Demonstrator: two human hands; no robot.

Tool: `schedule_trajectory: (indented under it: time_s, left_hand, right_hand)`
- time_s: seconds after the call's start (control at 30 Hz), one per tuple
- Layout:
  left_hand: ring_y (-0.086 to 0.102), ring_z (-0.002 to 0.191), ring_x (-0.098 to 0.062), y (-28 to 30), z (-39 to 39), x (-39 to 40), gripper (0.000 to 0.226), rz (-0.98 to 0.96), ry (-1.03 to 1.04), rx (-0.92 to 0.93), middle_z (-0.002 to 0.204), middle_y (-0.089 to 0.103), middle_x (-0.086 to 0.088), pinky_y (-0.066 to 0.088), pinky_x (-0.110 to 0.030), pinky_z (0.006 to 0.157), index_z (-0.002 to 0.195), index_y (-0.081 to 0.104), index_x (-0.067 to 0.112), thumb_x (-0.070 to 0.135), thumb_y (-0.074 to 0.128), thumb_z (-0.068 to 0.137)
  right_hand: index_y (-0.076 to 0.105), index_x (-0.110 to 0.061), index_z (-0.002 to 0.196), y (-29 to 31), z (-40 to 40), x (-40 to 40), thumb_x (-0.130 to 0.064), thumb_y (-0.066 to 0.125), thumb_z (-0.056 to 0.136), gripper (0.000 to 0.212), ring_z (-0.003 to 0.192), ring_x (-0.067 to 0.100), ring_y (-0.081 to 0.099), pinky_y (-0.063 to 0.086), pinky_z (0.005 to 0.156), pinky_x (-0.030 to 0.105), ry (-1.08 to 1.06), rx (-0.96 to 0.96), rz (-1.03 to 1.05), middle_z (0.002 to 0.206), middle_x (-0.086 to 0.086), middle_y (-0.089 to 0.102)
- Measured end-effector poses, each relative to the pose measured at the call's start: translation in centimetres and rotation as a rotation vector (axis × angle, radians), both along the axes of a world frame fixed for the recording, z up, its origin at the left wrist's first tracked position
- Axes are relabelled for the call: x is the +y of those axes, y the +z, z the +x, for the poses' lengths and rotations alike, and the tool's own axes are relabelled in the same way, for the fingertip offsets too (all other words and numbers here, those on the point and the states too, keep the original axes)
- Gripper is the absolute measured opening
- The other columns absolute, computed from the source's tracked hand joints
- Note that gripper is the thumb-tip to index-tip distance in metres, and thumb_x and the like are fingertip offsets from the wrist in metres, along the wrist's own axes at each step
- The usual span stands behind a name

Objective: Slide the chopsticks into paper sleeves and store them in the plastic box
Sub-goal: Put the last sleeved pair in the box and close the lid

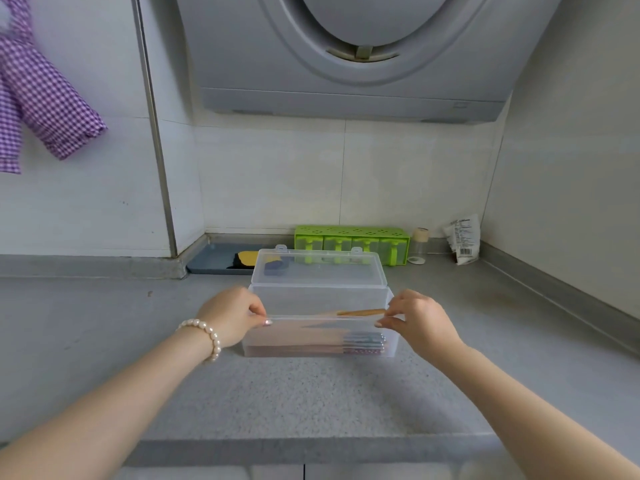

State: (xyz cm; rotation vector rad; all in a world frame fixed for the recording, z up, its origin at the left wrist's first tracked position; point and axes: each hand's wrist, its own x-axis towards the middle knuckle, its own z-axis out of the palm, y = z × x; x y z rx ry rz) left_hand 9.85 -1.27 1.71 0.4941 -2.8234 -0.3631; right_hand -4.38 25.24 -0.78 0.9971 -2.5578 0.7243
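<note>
A clear plastic box [320, 348] stands on the counter with its lid [318, 268] tipped up at the back. Several chopsticks with patterned ends [363, 342] lie inside along the bottom. A sleeved pair of chopsticks [360, 312] lies lengthwise across the box opening, its brown end showing at the right. My left hand [232, 315] pinches at the box's left end, level with the front rim. My right hand [417, 318] pinches the right end of the pair. The sleeve's left part is hard to make out through the plastic.
Behind the box sit a green seasoning rack [351, 242], a small jar [419, 245], a white packet [462, 239] and a blue tray [221, 259] holding a yellow sponge. A range hood [349, 53] hangs overhead. Purple checked cloth [41, 98] hangs at left. The counter edge [311, 448] is near me.
</note>
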Motion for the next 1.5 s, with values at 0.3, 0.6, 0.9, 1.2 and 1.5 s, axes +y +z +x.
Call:
schedule_trajectory:
  time_s: [0.3, 0.6, 0.9, 1.2, 1.5]
  left_hand:
    - [0.045, 0.069, -0.015, 2.9, -2.1, -0.6, 0.046, 0.461, 0.229, 0.192, 0.073, 0.041, 0.004, 0.031, -0.023, 0.057, 0.082, 0.049, 0.015, 0.047, 0.019, 0.098]
    - [0.051, 0.085, -0.025, 2.1, -6.0, 0.8, 0.054, 0.921, 0.324, 0.324, 0.093, 0.052, -0.015, 0.039, -0.03, 0.076, 0.088, 0.053, 0.013, 0.051, 0.015, 0.098]
    - [0.049, 0.116, -0.014, 1.6, -5.7, -1.1, 0.078, 1.394, 0.299, 0.539, 0.142, 0.044, -0.01, 0.019, -0.041, 0.116, 0.146, 0.025, 0.012, 0.066, 0.023, 0.089]
    - [0.03, 0.138, -0.021, 1.9, -5.5, -1.2, 0.082, 1.434, 0.232, 0.446, 0.149, 0.035, -0.006, 0.014, -0.037, 0.114, 0.144, 0.032, 0.016, 0.071, 0.012, 0.087]
    - [0.058, 0.087, -0.024, 1.3, -4.6, -1.8, 0.019, 1.538, 0.198, 0.555, 0.09, 0.061, -0.008, 0.049, -0.037, 0.081, 0.097, 0.063, 0.012, 0.023, 0.051, 0.087]
  right_hand:
    - [0.055, 0.001, 0.094, 4.4, -2.3, -2.0, -0.048, 0.029, 0.097, 0.055, 0.092, 0.032, 0.055, 0.041, 0.077, 0.036, -0.249, -0.449, -0.348, 0.094, 0.016, 0.056]
    - [0.05, 0.0, 0.117, 3.0, -3.9, -5.7, -0.045, 0.029, 0.098, 0.054, 0.073, 0.026, 0.05, 0.034, 0.059, 0.029, -0.302, -0.827, -0.556, 0.089, 0.016, 0.053]
    - [0.041, -0.01, 0.138, 2.5, -3.9, -5.3, -0.057, 0.021, 0.095, 0.067, 0.115, 0.026, 0.048, 0.032, 0.101, 0.043, -0.252, -0.979, -0.834, 0.133, 0.011, 0.051]
    - [0.052, -0.011, 0.128, 2.6, -3.7, -5.0, -0.058, 0.017, 0.095, 0.067, 0.101, 0.023, 0.046, 0.031, 0.093, 0.043, -0.2, -0.981, -0.978, 0.112, 0.009, 0.056]
    - [0.06, -0.013, 0.107, 1.9, -3.6, -4.1, -0.061, 0.038, 0.089, 0.056, 0.11, 0.024, 0.05, 0.025, 0.095, 0.038, -0.147, -0.989, -1.122, 0.112, 0.003, 0.058]
